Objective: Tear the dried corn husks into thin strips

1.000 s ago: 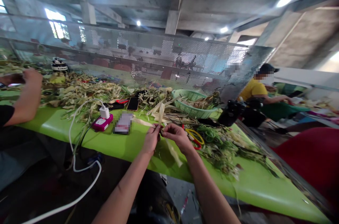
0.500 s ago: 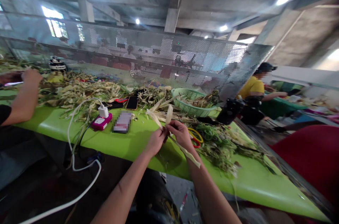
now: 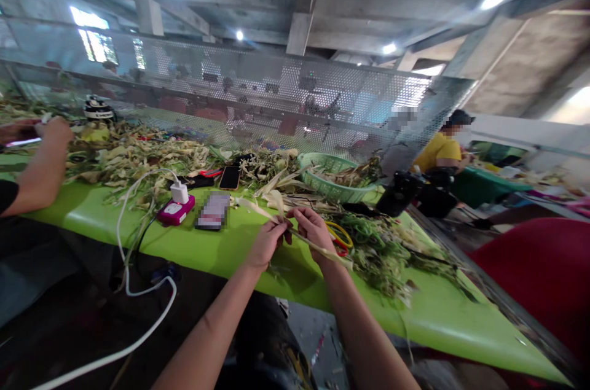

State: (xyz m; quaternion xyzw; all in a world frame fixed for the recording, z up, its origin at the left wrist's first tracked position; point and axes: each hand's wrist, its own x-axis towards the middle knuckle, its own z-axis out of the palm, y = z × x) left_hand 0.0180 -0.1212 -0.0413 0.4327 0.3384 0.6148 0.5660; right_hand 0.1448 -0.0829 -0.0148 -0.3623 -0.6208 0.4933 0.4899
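Observation:
Over the near edge of a bright green table (image 3: 216, 252) my left hand (image 3: 266, 241) and my right hand (image 3: 314, 230) meet, both pinched on one pale dry leaf strip (image 3: 322, 249). The strip runs from the upper left, through the fingers, and trails down to the right past my right wrist. Just beyond my right hand lie scissors with yellow and red handles (image 3: 340, 236) beside a heap of green plant trimmings (image 3: 382, 249).
A green plastic basket (image 3: 338, 190) of husks stands behind. A phone (image 3: 229, 178), a blurred card, a pink power block with white charger (image 3: 177, 209) and cable lie left. Dry husks cover the far table. Another person's arm (image 3: 39, 172) rests left; a person in yellow sits right.
The upright ends of the strip have dropped lower and flatter. My hands have shifted slightly and drawn the strip out to the right.

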